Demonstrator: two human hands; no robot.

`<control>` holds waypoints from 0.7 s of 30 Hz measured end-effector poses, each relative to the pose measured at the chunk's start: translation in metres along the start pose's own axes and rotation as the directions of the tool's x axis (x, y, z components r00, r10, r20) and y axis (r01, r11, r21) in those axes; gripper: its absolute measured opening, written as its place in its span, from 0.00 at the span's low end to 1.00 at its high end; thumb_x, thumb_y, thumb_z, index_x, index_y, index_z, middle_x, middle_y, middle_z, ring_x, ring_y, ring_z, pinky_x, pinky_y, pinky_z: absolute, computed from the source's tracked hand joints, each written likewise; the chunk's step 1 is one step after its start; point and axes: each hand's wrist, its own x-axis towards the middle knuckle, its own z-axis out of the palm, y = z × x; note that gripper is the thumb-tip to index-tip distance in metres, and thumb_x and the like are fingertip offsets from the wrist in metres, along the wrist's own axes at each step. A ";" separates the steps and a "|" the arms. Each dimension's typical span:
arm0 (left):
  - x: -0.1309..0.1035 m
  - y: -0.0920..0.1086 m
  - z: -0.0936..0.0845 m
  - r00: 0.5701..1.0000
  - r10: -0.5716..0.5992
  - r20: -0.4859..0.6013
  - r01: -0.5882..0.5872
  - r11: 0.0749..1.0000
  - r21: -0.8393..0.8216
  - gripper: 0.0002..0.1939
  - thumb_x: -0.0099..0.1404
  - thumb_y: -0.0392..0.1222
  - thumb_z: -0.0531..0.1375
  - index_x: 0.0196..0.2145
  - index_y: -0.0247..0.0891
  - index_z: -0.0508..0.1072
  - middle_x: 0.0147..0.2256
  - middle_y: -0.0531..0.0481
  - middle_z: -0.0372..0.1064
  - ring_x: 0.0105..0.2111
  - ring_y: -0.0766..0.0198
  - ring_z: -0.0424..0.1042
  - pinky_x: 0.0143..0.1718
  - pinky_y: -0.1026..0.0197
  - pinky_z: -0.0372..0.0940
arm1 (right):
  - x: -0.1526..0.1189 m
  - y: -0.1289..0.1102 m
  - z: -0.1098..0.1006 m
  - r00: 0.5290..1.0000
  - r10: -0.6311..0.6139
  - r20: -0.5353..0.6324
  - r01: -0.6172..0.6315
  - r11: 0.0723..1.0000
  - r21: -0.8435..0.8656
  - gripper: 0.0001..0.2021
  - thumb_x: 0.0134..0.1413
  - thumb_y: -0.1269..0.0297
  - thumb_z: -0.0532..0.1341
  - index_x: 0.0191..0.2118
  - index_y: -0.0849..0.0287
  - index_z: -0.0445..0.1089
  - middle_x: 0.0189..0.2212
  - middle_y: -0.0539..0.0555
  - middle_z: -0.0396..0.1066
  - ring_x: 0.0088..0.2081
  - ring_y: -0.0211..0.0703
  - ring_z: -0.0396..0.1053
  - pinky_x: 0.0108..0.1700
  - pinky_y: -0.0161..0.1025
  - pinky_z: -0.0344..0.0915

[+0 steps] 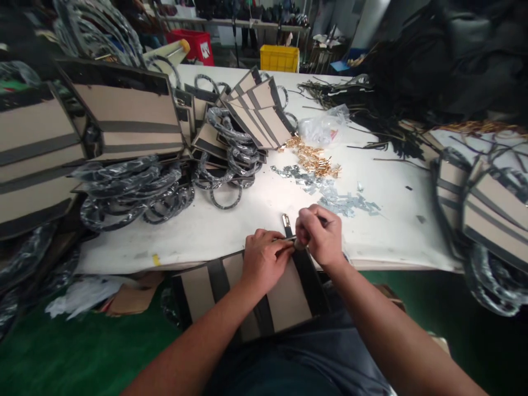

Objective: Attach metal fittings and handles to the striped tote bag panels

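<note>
A beige and black bag panel [289,291] lies across my lap, its dark edge at the table's front. My left hand [266,258] rests on it, with thumb and fingers pinched at that edge; a thin metallic piece shows at the fingertips, too small to name. My right hand [319,234] is closed just beside the left fingertips. A dark end sticks out of its fist, looking like a small tool's handle; the rest is hidden. Beyond the fingers, a short black strap [287,224] with a gold-coloured metal fitting extends onto the white table [214,236].
Gold fittings [315,159] and flat silver metal pieces [342,199] lie scattered ahead, near a clear plastic bag [324,129]. Panels with plastic-wrapped handles [132,184] are stacked left; more panels [495,209] stand right. Black straps [363,99] are heaped behind. A yellow crate [279,59] is farther back.
</note>
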 end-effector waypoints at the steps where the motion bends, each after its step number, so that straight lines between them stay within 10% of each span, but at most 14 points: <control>1: 0.001 -0.001 -0.002 1.000 -0.008 0.012 0.008 1.000 -0.005 0.05 0.70 0.43 0.67 0.42 0.52 0.84 0.45 0.52 0.80 0.48 0.52 0.72 0.49 0.48 0.63 | -0.002 -0.003 0.003 0.997 -0.025 0.068 0.032 0.995 -0.099 0.22 0.65 0.49 0.63 0.24 0.54 0.63 0.18 0.46 0.61 0.20 0.37 0.58 0.24 0.36 0.57; 7: 0.023 -0.002 -0.031 0.940 -0.157 0.303 0.162 0.987 0.008 0.11 0.72 0.46 0.59 0.43 0.44 0.81 0.40 0.49 0.81 0.41 0.54 0.77 0.38 0.58 0.63 | -0.012 -0.016 0.008 0.935 -0.160 0.316 0.260 0.916 -0.306 0.20 0.67 0.52 0.61 0.25 0.56 0.67 0.22 0.50 0.68 0.25 0.38 0.62 0.31 0.37 0.60; 15: 0.058 0.001 -0.041 0.791 -0.314 0.525 0.282 0.949 0.141 0.22 0.63 0.63 0.64 0.24 0.42 0.79 0.23 0.50 0.73 0.27 0.59 0.72 0.29 0.59 0.56 | -0.023 -0.007 -0.012 1.000 0.018 0.019 -0.017 0.998 -0.054 0.23 0.66 0.43 0.61 0.25 0.52 0.61 0.18 0.48 0.63 0.20 0.40 0.62 0.25 0.39 0.63; 21: 0.062 -0.007 -0.035 0.796 -0.289 0.532 0.288 0.954 0.087 0.22 0.61 0.59 0.66 0.21 0.39 0.76 0.19 0.52 0.66 0.25 0.62 0.68 0.31 0.60 0.58 | -0.016 -0.021 0.009 0.995 -0.059 0.080 0.063 0.997 -0.054 0.26 0.66 0.45 0.62 0.22 0.53 0.60 0.16 0.48 0.62 0.19 0.38 0.59 0.24 0.38 0.58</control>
